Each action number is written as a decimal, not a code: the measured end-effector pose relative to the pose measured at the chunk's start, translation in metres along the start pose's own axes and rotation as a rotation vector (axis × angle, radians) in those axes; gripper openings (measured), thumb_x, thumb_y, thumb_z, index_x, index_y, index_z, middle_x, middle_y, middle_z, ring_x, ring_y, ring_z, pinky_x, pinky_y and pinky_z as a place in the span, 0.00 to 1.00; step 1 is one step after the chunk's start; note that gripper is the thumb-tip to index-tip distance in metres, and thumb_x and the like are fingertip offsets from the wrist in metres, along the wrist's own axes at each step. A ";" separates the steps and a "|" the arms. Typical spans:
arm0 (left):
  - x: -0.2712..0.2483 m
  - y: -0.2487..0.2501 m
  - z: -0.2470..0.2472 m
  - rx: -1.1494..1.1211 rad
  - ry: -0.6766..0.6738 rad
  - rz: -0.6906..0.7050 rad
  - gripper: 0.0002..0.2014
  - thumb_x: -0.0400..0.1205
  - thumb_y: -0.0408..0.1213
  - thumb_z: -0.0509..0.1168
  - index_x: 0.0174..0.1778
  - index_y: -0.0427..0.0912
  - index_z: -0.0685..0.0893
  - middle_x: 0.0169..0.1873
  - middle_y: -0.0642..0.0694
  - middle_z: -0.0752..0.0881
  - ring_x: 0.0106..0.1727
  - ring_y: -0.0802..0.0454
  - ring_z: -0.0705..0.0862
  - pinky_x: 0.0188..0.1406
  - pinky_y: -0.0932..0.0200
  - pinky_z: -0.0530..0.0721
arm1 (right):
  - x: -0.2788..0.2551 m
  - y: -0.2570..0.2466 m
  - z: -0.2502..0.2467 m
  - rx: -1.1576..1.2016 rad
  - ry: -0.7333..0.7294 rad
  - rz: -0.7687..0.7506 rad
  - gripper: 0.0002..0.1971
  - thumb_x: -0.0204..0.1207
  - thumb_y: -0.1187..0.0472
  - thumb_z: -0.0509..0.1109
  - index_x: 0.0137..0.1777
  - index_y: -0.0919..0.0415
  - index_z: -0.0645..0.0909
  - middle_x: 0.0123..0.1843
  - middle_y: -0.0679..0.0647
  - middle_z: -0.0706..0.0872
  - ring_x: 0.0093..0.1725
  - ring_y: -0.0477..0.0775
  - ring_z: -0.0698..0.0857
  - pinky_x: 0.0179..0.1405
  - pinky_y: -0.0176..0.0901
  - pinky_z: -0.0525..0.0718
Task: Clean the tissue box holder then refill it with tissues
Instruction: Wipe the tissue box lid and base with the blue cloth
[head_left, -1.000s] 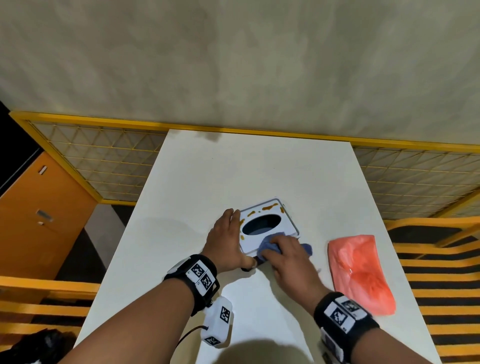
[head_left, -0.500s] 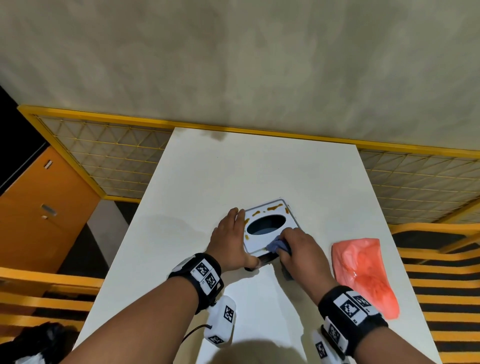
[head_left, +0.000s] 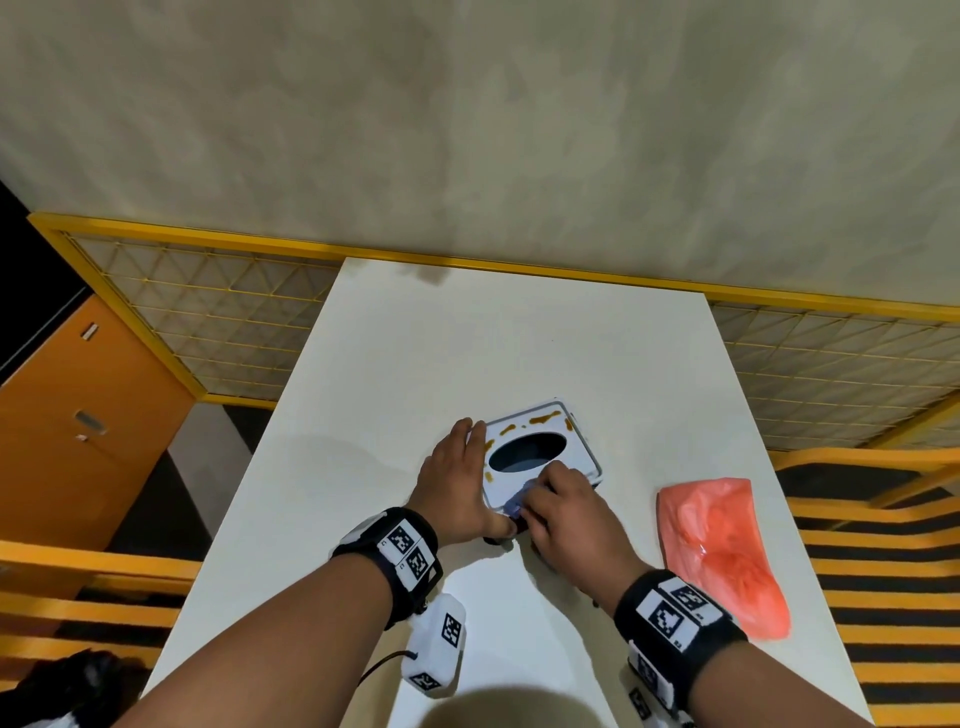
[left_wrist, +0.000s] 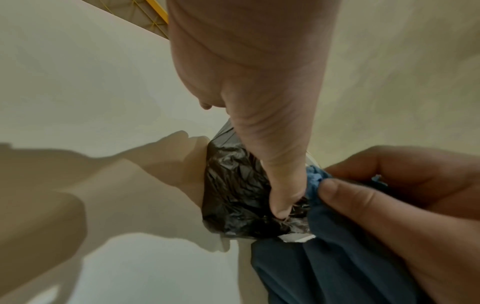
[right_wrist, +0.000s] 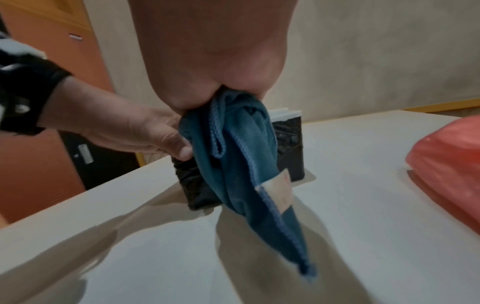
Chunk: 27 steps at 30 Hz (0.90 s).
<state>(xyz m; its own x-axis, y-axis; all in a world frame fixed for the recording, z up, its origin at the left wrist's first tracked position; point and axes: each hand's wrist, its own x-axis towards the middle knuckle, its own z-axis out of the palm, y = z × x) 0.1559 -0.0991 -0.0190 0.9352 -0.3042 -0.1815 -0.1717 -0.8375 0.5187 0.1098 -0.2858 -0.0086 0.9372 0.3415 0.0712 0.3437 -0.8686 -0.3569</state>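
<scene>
The tissue box holder (head_left: 540, 452) has a white top with an oval opening, brown stains round its rim and black sides (left_wrist: 233, 185) (right_wrist: 288, 144). My left hand (head_left: 457, 483) grips its near left corner, fingers along the left side and thumb (left_wrist: 272, 164) pressed on the near side. My right hand (head_left: 566, 514) holds a bunched blue cloth (head_left: 519, 499) on the near edge of the top; the cloth's (right_wrist: 239, 154) tail hangs down over the box front. A red-orange tissue pack (head_left: 722, 551) lies to the right.
The white table (head_left: 467, 338) stands against a yellow mesh fence (head_left: 208, 312) and a beige wall. An orange cabinet (head_left: 78, 415) is at the left. A small white tagged device (head_left: 436, 649) hangs by my left wrist near the table's front.
My right hand has rubbed the cloth along the holder's near edge, first rightward, then back toward the near left corner. My left hand has kept its hold.
</scene>
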 end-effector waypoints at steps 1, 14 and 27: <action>0.001 0.000 0.000 0.006 -0.003 -0.004 0.69 0.62 0.62 0.81 0.88 0.41 0.45 0.88 0.41 0.46 0.88 0.42 0.50 0.86 0.46 0.59 | 0.001 0.006 -0.002 0.004 0.015 0.030 0.16 0.75 0.53 0.57 0.42 0.57 0.86 0.43 0.51 0.76 0.41 0.55 0.79 0.35 0.49 0.80; 0.004 0.000 0.002 0.035 -0.001 0.011 0.67 0.63 0.57 0.82 0.88 0.36 0.47 0.86 0.36 0.50 0.85 0.37 0.57 0.83 0.48 0.60 | 0.016 -0.020 -0.002 -0.056 0.001 0.000 0.07 0.65 0.65 0.71 0.28 0.63 0.78 0.36 0.56 0.76 0.35 0.60 0.78 0.24 0.49 0.76; 0.001 -0.003 0.002 0.029 -0.027 -0.007 0.71 0.60 0.65 0.81 0.88 0.42 0.43 0.88 0.42 0.46 0.87 0.40 0.52 0.85 0.40 0.59 | 0.021 0.021 -0.036 -0.261 -0.065 0.267 0.03 0.67 0.63 0.73 0.35 0.58 0.82 0.40 0.56 0.79 0.34 0.64 0.80 0.23 0.44 0.67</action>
<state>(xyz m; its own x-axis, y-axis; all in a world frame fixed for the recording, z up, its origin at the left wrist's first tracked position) 0.1563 -0.0977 -0.0227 0.9277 -0.3100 -0.2079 -0.1743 -0.8523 0.4931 0.1386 -0.3098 0.0192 0.9929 0.1054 -0.0546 0.0992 -0.9895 -0.1053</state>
